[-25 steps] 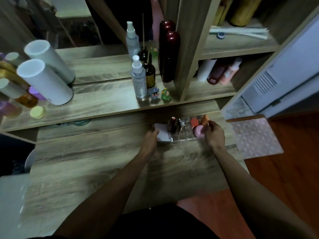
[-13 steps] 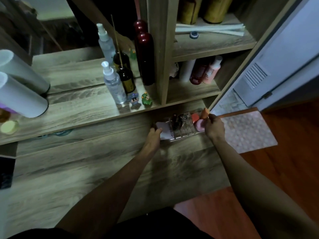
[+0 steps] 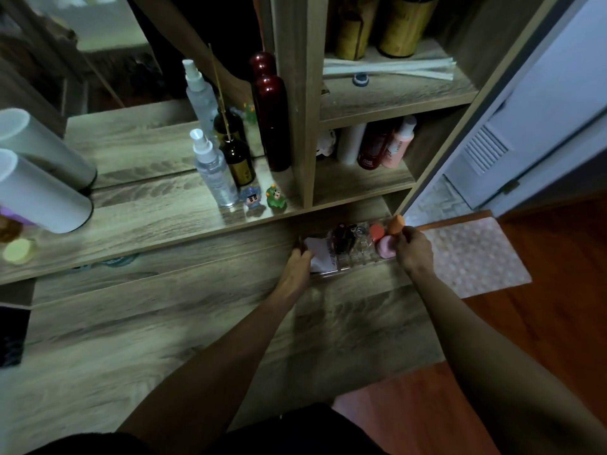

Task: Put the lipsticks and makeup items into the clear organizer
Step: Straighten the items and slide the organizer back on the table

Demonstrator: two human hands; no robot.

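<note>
The clear organizer [image 3: 353, 261] sits at the back right of the wooden desk, against the shelf front. Inside it I see a white compact [image 3: 320, 256] at the left, dark lipsticks [image 3: 341, 238] in the middle, and red [image 3: 376, 232], pink [image 3: 387, 247] and orange [image 3: 395, 223] makeup sponges at the right. My left hand [image 3: 297, 269] grips the organizer's left end. My right hand [image 3: 413, 249] holds its right end, fingers beside the pink and orange sponges.
On the raised shelf stand a spray bottle [image 3: 212, 169], a brown diffuser bottle [image 3: 239, 160], a dark red bottle [image 3: 272, 123], two small figurines [image 3: 264, 197] and a white cylinder [image 3: 39, 192]. A cubby at right holds bottles [image 3: 384, 144]. A pink mat [image 3: 469, 254] lies on the floor.
The camera has swung right and closer. Both hands stay on the organizer's ends, which has shifted slightly toward the desk's right rear corner.
</note>
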